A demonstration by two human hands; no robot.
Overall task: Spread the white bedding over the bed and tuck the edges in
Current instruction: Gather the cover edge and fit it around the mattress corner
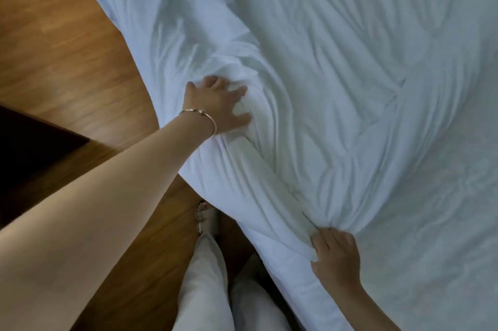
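Observation:
The white bedding point(336, 66) covers the bed and is heavily wrinkled, with a thick rolled fold running along the bed's left edge. My left hand point(218, 104), with a bracelet on its wrist, grips a bunch of the bedding at that edge, fingers curled into the cloth. My right hand point(334, 255) grips the same fold nearer to me, its fingertips buried in gathered fabric. Creases fan out from both grips across the bed.
A wooden floor point(67, 42) lies left of the bed. A dark piece of furniture point(29, 142) stands at the left edge. My legs in pale trousers point(204, 285) and a sandalled foot point(206, 212) are close against the bedside.

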